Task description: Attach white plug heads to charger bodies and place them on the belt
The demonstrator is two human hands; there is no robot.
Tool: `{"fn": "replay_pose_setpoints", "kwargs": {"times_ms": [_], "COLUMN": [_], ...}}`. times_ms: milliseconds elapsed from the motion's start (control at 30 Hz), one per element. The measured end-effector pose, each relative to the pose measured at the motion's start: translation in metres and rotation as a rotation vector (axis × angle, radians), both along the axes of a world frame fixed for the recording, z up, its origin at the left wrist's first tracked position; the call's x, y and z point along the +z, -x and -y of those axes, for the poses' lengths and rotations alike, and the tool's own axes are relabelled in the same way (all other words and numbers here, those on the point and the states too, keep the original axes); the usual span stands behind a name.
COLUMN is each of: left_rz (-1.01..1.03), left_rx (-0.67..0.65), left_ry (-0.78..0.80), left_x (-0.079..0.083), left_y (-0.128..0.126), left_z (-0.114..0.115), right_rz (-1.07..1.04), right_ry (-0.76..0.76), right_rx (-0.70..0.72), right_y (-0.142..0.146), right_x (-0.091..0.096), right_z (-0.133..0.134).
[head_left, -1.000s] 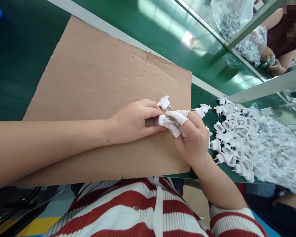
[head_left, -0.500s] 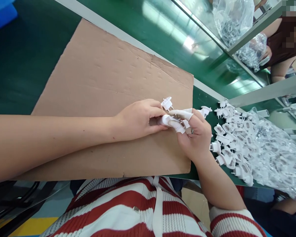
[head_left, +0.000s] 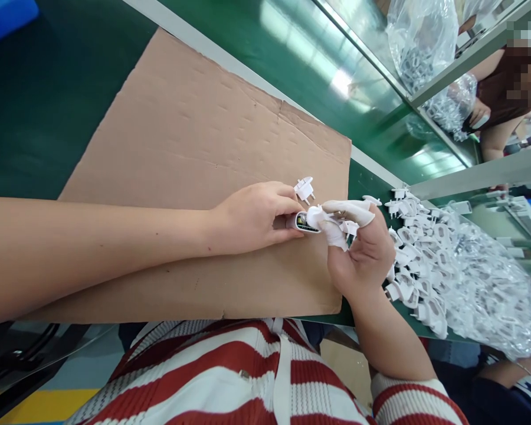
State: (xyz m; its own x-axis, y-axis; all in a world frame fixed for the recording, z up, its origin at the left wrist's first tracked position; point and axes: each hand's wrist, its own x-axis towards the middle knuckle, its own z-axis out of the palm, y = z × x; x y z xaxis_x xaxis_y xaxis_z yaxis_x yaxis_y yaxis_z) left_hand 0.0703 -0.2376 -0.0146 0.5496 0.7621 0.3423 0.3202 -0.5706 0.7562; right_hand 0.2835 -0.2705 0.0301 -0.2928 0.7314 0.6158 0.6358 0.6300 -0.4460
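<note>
The left hand (head_left: 259,215) pinches a casing (head_left: 304,225), its end newly uncovered. Just beside, the right hand (head_left: 363,251) pinches an unjoined plug (head_left: 314,216).

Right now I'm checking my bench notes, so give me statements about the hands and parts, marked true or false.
1. The left hand holds a white housing. True.
2. The housing's visible end is closed. False: it is open, showing greenish parts inside.
3. A loose plug piece lies on the cardboard. True.
4. A clear plastic bag sits beside the heap of white plug pieces. True.
5. That heap lies left of the cardboard. False: it lies right.
6. Every finger in view is bare. False: the right hand wears white finger covers.
</note>
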Motion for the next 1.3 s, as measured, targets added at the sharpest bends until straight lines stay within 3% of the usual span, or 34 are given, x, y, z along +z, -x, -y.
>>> {"fn": "replay_pose_setpoints", "kwargs": {"times_ms": [133,500,700,833,1133,1300], "left_rz": [0.013,-0.01,-0.005,-0.005,-0.006,0.0], "left_rx": [-0.004,0.015,0.02,0.022,0.013,0.011], "left_ry": [0.0,0.024,0.039,0.049,0.044,0.043], "left_x": [0.0,0.0,0.001,0.0,0.001,0.0], "left_y": [0.0,0.0,0.0,0.0,0.0,0.0], "left_z": [0.0,0.0,-0.001,-0.002,-0.002,-0.001], "right_rz": [0.066,0.254,0.066,0.128,0.271,0.243], "right_ry": [0.045,-0.134,0.083,-0.007,-0.152,-0.089], "right_rx": [0.019,0.08,0.016,-0.026,0.068,0.084], "right_y": [0.0,-0.006,-0.006,-0.004,-0.004,-0.005], "right_x": [0.0,-0.005,0.0,0.0,-0.004,-0.003], "right_z": [0.001,-0.007,-0.005,-0.003,-0.012,-0.013]}}
